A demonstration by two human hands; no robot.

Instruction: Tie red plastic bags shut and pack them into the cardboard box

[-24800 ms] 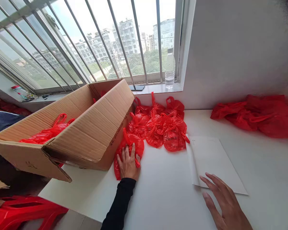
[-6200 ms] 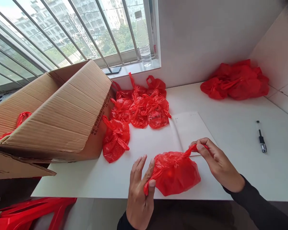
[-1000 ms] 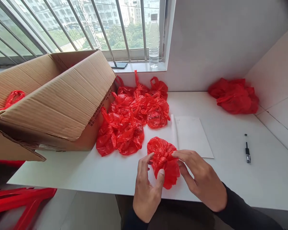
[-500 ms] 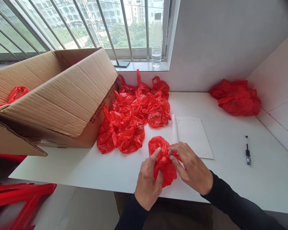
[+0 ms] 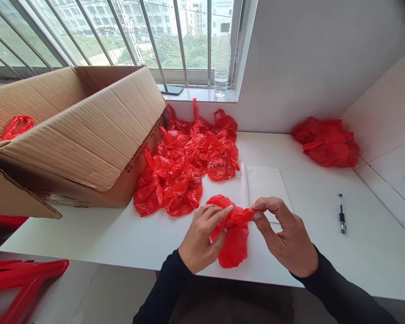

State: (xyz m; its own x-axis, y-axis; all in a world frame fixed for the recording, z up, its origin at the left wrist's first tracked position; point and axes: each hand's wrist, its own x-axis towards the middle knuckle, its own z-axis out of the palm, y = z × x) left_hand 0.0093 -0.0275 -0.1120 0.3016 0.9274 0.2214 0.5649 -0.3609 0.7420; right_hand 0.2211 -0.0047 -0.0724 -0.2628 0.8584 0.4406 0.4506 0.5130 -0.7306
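A red plastic bag (image 5: 234, 249) lies at the front of the white table (image 5: 148, 245), its upper part twisted together. My right hand (image 5: 285, 234) pinches one twisted end of it between thumb and forefinger, pulled out to the right. Around the bag's left side curl the thumb and fingers of my left hand (image 5: 205, 236), gripping the gathered plastic. What the bag holds cannot be made out. Just behind it stand several tied red bags (image 5: 184, 191) in a cluster.
An open cardboard box (image 5: 87, 135) fills the table's left side. Behind my right hand lies an open notebook (image 5: 266, 180), with a pen (image 5: 342, 220) farther right. A heap of red bags (image 5: 327, 141) sits at the back right. A bottle (image 5: 222, 63) and phone (image 5: 172, 90) rest on the sill.
My right hand has moved right, drawing out a twisted end of the bag. My left hand has shifted slightly left and up, its fingers now over the gathered plastic.
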